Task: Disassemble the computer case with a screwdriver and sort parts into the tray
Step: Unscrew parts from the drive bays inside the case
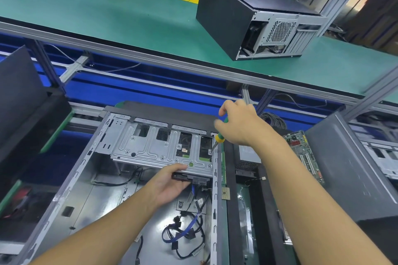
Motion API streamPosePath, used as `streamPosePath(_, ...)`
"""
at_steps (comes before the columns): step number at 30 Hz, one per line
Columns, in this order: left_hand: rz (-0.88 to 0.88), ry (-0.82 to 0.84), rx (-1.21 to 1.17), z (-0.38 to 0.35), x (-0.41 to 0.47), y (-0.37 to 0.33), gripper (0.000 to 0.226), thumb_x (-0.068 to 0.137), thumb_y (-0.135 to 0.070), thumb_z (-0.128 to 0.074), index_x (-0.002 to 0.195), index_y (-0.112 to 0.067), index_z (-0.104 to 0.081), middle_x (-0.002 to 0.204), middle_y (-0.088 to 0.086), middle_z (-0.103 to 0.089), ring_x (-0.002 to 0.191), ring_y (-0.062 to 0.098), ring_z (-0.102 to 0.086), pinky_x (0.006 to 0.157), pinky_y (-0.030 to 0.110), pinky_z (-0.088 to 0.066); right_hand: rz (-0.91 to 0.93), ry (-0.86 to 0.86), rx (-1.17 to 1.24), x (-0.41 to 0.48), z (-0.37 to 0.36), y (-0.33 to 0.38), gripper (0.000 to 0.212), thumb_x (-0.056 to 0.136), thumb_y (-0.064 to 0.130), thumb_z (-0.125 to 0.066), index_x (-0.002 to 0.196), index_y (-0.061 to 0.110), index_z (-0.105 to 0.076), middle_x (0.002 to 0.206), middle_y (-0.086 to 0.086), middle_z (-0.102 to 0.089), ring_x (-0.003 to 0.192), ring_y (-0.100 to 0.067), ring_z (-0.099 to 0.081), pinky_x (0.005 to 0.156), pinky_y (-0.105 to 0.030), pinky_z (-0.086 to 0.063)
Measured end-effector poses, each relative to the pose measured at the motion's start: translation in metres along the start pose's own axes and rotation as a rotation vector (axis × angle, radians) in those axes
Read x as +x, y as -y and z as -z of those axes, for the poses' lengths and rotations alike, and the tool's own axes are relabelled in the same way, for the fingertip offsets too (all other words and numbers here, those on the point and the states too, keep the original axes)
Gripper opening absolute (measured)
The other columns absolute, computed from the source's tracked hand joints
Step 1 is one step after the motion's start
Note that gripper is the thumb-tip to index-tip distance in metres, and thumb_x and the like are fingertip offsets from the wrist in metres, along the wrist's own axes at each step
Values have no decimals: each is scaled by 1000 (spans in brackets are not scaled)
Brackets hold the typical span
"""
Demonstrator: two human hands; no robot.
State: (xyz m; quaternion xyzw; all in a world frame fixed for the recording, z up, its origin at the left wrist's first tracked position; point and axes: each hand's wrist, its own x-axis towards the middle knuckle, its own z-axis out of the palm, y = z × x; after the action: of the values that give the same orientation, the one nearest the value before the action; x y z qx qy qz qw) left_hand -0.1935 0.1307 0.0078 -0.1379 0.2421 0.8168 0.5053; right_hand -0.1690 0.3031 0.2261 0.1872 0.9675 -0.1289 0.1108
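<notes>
Right hand [239, 123] was closed round the screwdriver [221, 134], tip on a screw at the drive cage [150, 146] right corner. Left hand [170, 185] gripped the cage's front edge. Open computer case [86, 189] lay on the counter [241, 217]; second case [247, 13] sat on the green belt [86, 11] behind.

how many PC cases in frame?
2 clear: the open case at bottom centre, a black case on the upper green belt. A dark panel left and grey panel right may be more.

cables [185, 230] across case [86, 200] btm, cage [150, 148] overhangs
</notes>
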Motion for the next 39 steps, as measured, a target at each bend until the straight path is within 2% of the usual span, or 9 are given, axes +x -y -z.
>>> streamPosePath(2, 1, -5, 1, 0, 0, 0, 50, 69, 6, -76, 115, 16, -60, 126, 32, -61, 112, 41, -66, 85, 42, -59, -78, -98, -80, 0, -4, 0, 50, 104, 55, -31, 134, 16, -40, 132, -13, -44, 108, -35, -49, 78, -43, -40)
streamPosePath(5, 3, -6, 4, 0, -1, -1, 55, 72, 5, -74, 122, 16, -55, 128, 32, -60, 115, 41, -64, 88, 42, -58, -23, -177, -108, 1, -7, -1, 30, 108, 31, -32, 123, 9, -45, 108, -10, -49, 85, -33, -51, 70, -43, -43)
streamPosePath(10, 1, -3, -3, -2, -1, -1, 41, 84, 4, -61, 123, 16, -54, 128, 32, -60, 113, 40, -65, 87, 41, -59, 61, -3, 223, 0, -1, -2, 26, 89, 14, -55, 111, 27, -49, 121, 2, -43, 112, -27, -45, 85, -46, -50)
streamPosePath(16, 2, -14, 6, -3, -3, -1, 34, 84, 5, -61, 116, 16, -57, 124, 33, -62, 108, 41, -67, 80, 40, -60, -42, -225, -79, -1, -12, 1, 45, 103, 58, -29, 109, 18, -50, 110, -2, -48, 96, -32, -54, 79, -42, -44)
streamPosePath(20, 6, -28, 15, -4, -3, -1, 33, 85, 5, -62, 116, 16, -58, 124, 33, -62, 107, 41, -68, 78, 39, -60, 68, -217, 27, 1, -12, -2, 14, 103, 23, -41, 111, 18, -52, 114, -5, -52, 97, -31, -54, 84, -47, -51)
streamPosePath(23, -6, -32, 18, -5, -3, -1, 33, 83, 5, -61, 114, 17, -59, 122, 33, -63, 105, 41, -69, 77, 39, -60, 67, -67, 259, 1, -7, -2, 24, 93, 16, -52, 115, 25, -50, 123, 0, -43, 111, -27, -47, 89, -48, -51)
streamPosePath(29, -13, -58, 28, -6, -3, -1, 29, 84, 6, -59, 112, 16, -61, 123, 32, -63, 106, 41, -68, 80, 41, -61, -72, -234, -34, -1, -13, 4, 47, 104, 57, -29, 114, 16, -51, 115, -2, -50, 98, -34, -57, 82, -44, -46)
streamPosePath(34, -1, -38, 68, -7, -3, -1, 19, 84, 5, -58, 87, 12, -75, 117, 31, -66, 102, 39, -70, 79, 40, -61, 49, -217, 29, 0, -13, 1, 14, 102, 22, -42, 110, 19, -53, 116, -3, -50, 97, -31, -56, 81, -44, -50)
streamPosePath(39, -5, -45, 75, -9, -4, -1, 18, 83, 5, -58, 82, 11, -76, 114, 30, -68, 102, 39, -70, 82, 41, -61, 9, -62, 262, 1, -11, -1, 17, 93, 24, -52, 109, 29, -51, 120, 1, -37, 115, -25, -39, 85, -43, -48)
